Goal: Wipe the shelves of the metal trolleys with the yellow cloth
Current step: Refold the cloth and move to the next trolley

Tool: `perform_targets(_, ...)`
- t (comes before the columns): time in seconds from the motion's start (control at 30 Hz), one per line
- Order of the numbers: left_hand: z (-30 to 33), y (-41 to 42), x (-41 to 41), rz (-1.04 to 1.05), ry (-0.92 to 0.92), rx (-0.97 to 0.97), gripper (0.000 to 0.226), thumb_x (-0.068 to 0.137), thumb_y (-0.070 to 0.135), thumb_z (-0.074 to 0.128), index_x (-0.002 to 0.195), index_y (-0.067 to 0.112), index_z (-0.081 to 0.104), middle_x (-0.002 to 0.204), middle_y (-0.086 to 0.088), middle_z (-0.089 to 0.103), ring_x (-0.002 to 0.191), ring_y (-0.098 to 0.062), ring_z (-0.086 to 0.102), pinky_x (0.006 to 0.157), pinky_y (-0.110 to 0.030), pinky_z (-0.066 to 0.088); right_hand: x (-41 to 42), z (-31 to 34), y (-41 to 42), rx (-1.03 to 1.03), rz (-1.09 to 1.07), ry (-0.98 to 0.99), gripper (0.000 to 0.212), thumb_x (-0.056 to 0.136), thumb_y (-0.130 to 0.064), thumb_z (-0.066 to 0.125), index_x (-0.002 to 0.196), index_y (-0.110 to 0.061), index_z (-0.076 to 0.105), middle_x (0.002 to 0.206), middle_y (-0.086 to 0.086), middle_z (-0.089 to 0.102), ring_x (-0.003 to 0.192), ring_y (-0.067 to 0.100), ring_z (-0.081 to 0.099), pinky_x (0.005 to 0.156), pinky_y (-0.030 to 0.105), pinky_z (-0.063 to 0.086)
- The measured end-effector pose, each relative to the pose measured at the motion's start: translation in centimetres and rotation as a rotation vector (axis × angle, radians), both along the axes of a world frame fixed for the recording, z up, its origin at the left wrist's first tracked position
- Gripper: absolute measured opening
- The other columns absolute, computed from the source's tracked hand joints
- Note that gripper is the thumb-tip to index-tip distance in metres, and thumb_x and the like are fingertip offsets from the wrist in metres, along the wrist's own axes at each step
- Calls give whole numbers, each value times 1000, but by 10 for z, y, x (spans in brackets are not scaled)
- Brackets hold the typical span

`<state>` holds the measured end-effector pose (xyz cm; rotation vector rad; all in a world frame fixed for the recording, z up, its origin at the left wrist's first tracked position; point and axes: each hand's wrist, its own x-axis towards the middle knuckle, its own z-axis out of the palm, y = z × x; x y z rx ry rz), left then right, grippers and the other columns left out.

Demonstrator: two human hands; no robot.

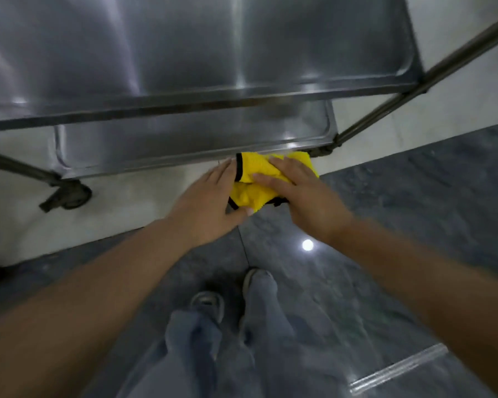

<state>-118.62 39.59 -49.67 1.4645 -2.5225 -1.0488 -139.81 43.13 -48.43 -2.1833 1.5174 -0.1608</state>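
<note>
**Now the cloth gets readied in front of the trolley**

Right, both hands are on the cloth, held in the air just this side of the trolley's lower shelf, a little right of centre in the view. The right hand lies over the cloth from 3 o'clock, fingers laid across the top and curling round the bunched fabric. The left hand comes in from 9 o'clock, fingers fairly straight along the cloth's black-trimmed edge, thumb tucked beneath at 6 o'clock, so it looks like a light pinch on that side. The cloth is crumpled, not flat, and not touching any shelf.

Up at 12 o'clock the upper shelf fills the top of the view, shiny and streaked with reflections. The lower shelf shows under it, with a raised lip all round. A post runs off to 2 o'clock and a caster sits at 9 o'clock.

My read: this is a refold before the next pass. To do it well, fold the cloth into a flat pad with a clean face outward, so the whole palm can press it down. Then work in long overlapping strokes, and push the edge into that lip and the rounded corners, where grime would likely gather. The lower shelf sits deep under the upper one, so reach low and mind the knuckles on the rim above.
</note>
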Motion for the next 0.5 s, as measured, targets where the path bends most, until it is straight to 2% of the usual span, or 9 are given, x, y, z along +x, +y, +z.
perform_targets(0.1, 111, 15, 5, -19, 67, 17, 93, 82, 52, 65, 152, 11, 20, 155, -8, 31, 140, -22, 30, 112, -29, 26, 3, 115, 26, -56, -20, -23, 66, 74, 12, 48, 133, -16, 54, 144, 22, 41, 130, 50, 37, 104, 57, 33)
perform_targets(0.2, 229, 18, 10, -77, 140, -27, 91, 79, 48, 72, 149, 12, 27, 151, -3, 37, 136, -18, 37, 108, -19, 26, 3, 238, 42, -110, 0, -26, 65, 77, 13, 49, 134, -18, 53, 145, 20, 40, 133, 47, 35, 101, 61, 38)
perform_targets(0.3, 343, 14, 4, -90, 212, -163, 85, 75, 57, 70, 143, 20, 36, 139, 9, 45, 126, -3, 40, 99, -6, 24, -10, 357, 48, -162, 16, 41, 82, 73, 20, 52, 141, -25, 44, 153, 13, 29, 140, 41, 25, 93, 58, 46)
perform_targets(0.33, 375, 12, -2, -99, 246, -202, 85, 71, 63, 66, 140, 23, 37, 133, 14, 46, 121, 1, 42, 96, -6, 27, -17, 391, 49, -194, 33, 77, 86, 71, 21, 49, 142, -27, 41, 154, 11, 26, 141, 40, 23, 90, 56, 48)
perform_targets(0.4, 430, 9, -21, -92, 275, -218, 94, 64, 71, 62, 140, 23, 35, 132, 13, 45, 120, -5, 46, 94, -18, 35, -37, 452, 51, -274, 63, 135, 87, 69, 20, 45, 143, -26, 40, 155, 11, 25, 141, 41, 21, 90, 55, 49)
perform_targets(0.5, 494, -1, -63, -47, 363, -257, 108, 60, 72, 70, 145, 24, 23, 143, 3, 42, 126, -13, 47, 96, -32, 43, -80, 523, 54, -405, 48, 204, 85, 72, 19, 40, 143, -27, 39, 156, 10, 24, 143, 39, 19, 85, 51, 51)
